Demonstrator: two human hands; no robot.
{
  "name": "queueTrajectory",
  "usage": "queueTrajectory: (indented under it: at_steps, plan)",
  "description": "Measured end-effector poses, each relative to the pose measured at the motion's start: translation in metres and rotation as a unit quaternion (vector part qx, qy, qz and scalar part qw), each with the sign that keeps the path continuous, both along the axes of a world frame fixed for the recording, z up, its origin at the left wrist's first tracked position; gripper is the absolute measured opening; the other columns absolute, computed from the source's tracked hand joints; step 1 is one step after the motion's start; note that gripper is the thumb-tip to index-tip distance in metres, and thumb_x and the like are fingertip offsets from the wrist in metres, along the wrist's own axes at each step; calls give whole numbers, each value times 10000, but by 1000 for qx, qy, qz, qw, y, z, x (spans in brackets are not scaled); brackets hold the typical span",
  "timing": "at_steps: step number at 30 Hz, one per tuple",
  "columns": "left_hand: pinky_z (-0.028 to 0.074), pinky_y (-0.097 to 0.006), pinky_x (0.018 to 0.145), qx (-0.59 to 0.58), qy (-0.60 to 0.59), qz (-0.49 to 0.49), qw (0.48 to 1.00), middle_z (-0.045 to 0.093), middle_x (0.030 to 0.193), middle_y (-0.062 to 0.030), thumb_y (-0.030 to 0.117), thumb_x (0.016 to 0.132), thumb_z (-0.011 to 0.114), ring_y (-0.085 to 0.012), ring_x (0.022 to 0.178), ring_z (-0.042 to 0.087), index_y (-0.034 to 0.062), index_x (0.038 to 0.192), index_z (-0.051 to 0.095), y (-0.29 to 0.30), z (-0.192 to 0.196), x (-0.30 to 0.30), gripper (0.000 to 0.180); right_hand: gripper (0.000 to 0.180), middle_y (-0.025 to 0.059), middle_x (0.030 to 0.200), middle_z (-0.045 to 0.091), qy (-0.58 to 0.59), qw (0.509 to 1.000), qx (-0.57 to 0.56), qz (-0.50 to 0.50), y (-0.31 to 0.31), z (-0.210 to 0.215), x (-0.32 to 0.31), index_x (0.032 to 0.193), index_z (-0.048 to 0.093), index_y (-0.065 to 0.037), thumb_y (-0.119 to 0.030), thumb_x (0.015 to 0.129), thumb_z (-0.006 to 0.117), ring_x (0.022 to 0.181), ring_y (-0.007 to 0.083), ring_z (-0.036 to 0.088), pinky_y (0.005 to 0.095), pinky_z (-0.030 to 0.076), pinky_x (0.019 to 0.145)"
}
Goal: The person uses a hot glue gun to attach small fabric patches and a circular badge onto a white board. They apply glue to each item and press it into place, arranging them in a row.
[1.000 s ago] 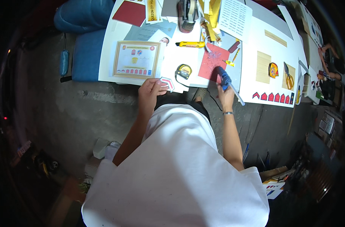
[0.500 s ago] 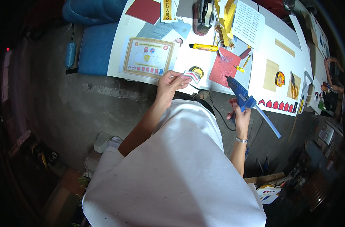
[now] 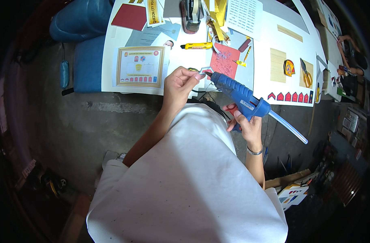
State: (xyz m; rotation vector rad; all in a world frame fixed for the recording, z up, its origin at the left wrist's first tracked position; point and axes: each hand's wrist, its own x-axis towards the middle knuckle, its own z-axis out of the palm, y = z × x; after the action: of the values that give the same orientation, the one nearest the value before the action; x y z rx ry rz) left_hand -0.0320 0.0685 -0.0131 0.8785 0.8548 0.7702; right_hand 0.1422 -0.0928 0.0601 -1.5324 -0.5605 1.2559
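Note:
My left hand (image 3: pixel 179 86) pinches a small badge cutout (image 3: pixel 207 70) with a pale border and red marking, partly hidden by the fingers. A blue hot glue gun (image 3: pixel 241 96) fills my right hand (image 3: pixel 250 128), fingers around its handle by the red trigger. Its dark nozzle meets the edge of the cutout; whether they touch I cannot tell. A long clear glue stick (image 3: pixel 288 127) juts from the gun's back. Beneath the nozzle lies a red sheet (image 3: pixel 226 56) strewn with glue strings. Behind my left fingers a round yellow-and-black item (image 3: pixel 192 69) is mostly covered.
On the white table lie a framed-style certificate (image 3: pixel 139 83), a yellow cutter (image 3: pixel 196 46), a tape dispenser (image 3: pixel 191 18), yellow strips (image 3: pixel 220 14), scissors (image 3: pixel 306 75) and a row of red badge cutouts (image 3: pixel 290 97). A blue seat (image 3: pixel 89 65) adjoins the left side. Another person's arm (image 3: pixel 346 50) shows far right.
The glue gun has risen up and left, bringing its nozzle from over the red sheet to the cutout in my left hand. The table has shifted left in view.

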Motion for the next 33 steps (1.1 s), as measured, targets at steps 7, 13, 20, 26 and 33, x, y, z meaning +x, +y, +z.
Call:
queueTrajectory:
  at_steps: [7,13,20,26,33]
  plan:
    - [551,-250,858,19,-10,2,1000,734,993,-139,-49,973,657,-143,963,711,-32,975,613,1,6,0,48,287,257,1044,706,0,1000,-16,-13,2,1,-3,1163,547,124,-4,907,542,529,212,684,296,598,512]
    - [541,-237,834,20,0,-3,1000,737,983,-127,-48,969,663,-115,928,697,-33,980,624,2,7,-1,43,283,252,1016,703,-6,1000,-23,-7,3,0,-4,1152,546,123,-14,904,541,505,205,667,291,587,498]
    - [540,-235,834,17,2,-3,1000,739,986,-126,-49,967,665,-115,927,698,-32,990,629,4,6,-2,46,287,245,1008,697,-15,999,-40,8,3,3,-5,1128,553,123,-15,877,531,503,198,660,293,580,494]
    - [541,-243,837,38,28,-19,999,744,974,-130,-44,971,664,-124,922,702,-26,1001,633,4,7,-7,47,236,175,936,717,2,999,-13,-37,5,4,-8,1127,601,97,15,907,583,500,146,634,259,533,454]
    - [545,-252,856,33,49,-20,998,745,987,-137,-50,970,662,-129,924,700,-24,1004,636,5,7,-11,50,250,212,961,702,-13,999,-36,-15,4,4,-8,1093,576,122,-3,879,540,494,175,639,293,565,486]
